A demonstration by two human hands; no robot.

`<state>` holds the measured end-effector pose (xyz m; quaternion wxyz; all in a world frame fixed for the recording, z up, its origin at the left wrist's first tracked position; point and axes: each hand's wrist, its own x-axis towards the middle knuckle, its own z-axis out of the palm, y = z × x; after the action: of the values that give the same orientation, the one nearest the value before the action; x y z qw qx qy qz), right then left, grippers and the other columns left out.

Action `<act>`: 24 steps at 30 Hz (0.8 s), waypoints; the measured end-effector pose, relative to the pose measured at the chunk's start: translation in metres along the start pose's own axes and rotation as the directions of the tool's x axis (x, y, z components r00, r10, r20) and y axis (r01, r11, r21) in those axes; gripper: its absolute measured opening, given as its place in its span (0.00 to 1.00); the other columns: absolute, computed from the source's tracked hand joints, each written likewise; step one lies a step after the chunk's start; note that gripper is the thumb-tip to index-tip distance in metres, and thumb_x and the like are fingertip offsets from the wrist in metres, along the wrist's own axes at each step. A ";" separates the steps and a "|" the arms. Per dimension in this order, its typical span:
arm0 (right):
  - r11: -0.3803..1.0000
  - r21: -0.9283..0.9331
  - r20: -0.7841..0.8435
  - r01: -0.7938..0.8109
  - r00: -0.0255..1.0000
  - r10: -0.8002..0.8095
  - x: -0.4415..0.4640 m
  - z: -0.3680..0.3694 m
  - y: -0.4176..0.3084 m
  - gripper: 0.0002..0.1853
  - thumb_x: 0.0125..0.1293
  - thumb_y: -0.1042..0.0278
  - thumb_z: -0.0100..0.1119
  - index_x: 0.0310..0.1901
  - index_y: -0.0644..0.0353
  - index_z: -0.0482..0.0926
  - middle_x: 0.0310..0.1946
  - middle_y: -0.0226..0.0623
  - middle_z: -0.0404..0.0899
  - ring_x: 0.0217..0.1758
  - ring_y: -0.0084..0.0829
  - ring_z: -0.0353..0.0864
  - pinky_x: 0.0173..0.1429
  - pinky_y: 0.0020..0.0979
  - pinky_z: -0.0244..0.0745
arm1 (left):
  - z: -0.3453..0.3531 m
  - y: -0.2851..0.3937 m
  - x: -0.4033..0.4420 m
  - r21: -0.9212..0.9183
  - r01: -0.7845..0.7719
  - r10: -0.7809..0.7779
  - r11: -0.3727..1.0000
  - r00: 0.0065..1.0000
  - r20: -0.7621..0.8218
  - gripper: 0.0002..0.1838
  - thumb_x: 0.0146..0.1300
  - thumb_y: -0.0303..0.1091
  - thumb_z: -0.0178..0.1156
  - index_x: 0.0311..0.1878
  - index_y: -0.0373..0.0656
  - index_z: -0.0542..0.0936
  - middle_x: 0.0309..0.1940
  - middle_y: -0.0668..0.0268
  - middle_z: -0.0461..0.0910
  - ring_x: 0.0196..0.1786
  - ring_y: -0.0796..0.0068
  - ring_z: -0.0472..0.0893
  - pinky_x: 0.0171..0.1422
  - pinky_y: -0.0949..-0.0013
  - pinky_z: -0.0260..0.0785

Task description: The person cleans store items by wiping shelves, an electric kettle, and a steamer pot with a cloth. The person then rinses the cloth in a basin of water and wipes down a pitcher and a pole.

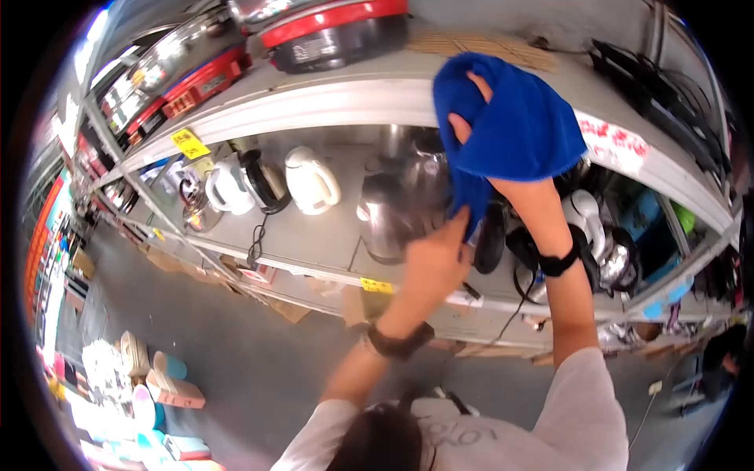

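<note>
A blue cloth [525, 118] hangs in front of the shelf edge, draped over my right hand [460, 127]. Two of its fingers poke out of the folds and look curled round the fabric; the remainder is hidden. Slightly blurred, my left hand [437, 263] is lower, its fingertips closed at the cloth's dangling end. Just behind that hand, on the middle shelf [314, 239], stands a stainless steel kettle [386, 220]. Further left are a cream kettle [311, 180], a black-and-steel kettle [264, 182] and a white kettle [229, 184].
Red-and-black pots [338, 35] and black appliances [656, 94] sit on the upper shelf. More kettles [616, 259] crowd the right side, where a cord [514, 318] hangs down. Yellow labels [190, 144] mark the shelf edges. Boxes and goods [174, 388] stand on the floor at left.
</note>
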<state>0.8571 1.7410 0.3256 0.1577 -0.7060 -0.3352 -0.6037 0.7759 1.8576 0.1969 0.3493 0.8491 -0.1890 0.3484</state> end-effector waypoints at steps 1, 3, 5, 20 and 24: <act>0.998 -0.052 -0.028 0.032 0.999 -0.034 0.004 0.004 0.004 0.26 0.57 0.62 0.65 0.56 0.61 0.75 0.52 0.49 0.75 0.55 0.51 0.74 0.61 0.44 0.67 | 0.012 0.002 -0.004 -0.009 -0.022 0.022 1.000 0.999 -0.041 0.29 0.49 0.26 0.59 0.59 0.41 0.74 0.37 0.55 0.81 0.35 0.54 0.82 0.36 0.58 0.76; 0.997 -0.060 0.004 -0.054 0.999 0.054 0.001 0.002 -0.011 0.24 0.57 0.64 0.62 0.56 0.61 0.74 0.51 0.51 0.75 0.55 0.51 0.74 0.61 0.44 0.66 | 0.020 0.001 -0.009 -0.020 -0.040 0.040 0.999 0.999 -0.037 0.30 0.49 0.25 0.59 0.60 0.42 0.73 0.34 0.57 0.80 0.32 0.55 0.81 0.34 0.58 0.75; 0.990 -0.118 -0.034 -0.081 0.996 0.077 -0.002 0.006 -0.014 0.23 0.59 0.65 0.59 0.56 0.62 0.74 0.50 0.52 0.75 0.54 0.52 0.74 0.61 0.44 0.66 | 0.015 0.000 -0.013 -0.060 -0.043 0.044 0.997 0.999 0.026 0.30 0.49 0.25 0.59 0.61 0.43 0.73 0.32 0.59 0.78 0.28 0.57 0.80 0.32 0.58 0.75; 0.837 0.369 -0.042 -0.404 0.892 0.449 0.055 0.207 -0.178 0.20 0.70 0.65 0.51 0.59 0.69 0.71 0.45 0.50 0.78 0.50 0.44 0.77 0.55 0.37 0.70 | -0.205 -0.226 -0.021 -0.132 0.046 -0.068 0.990 0.984 -0.167 0.26 0.49 0.14 0.51 0.53 0.43 0.82 0.32 0.53 0.79 0.29 0.60 0.78 0.38 0.66 0.71; 0.986 0.160 -0.212 0.040 0.977 -0.006 0.056 0.270 -0.202 0.18 0.66 0.65 0.56 0.53 0.67 0.75 0.40 0.45 0.81 0.41 0.40 0.81 0.46 0.37 0.75 | -0.217 -0.266 -0.034 -0.055 0.051 -0.063 0.997 0.968 -0.244 0.27 0.49 0.13 0.50 0.54 0.39 0.81 0.36 0.54 0.81 0.30 0.66 0.75 0.39 0.68 0.69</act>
<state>0.9276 2.0728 0.2832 0.2428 -0.6185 -0.3731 -0.6475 0.8028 2.2000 0.1606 0.4003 0.7957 -0.1285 0.4360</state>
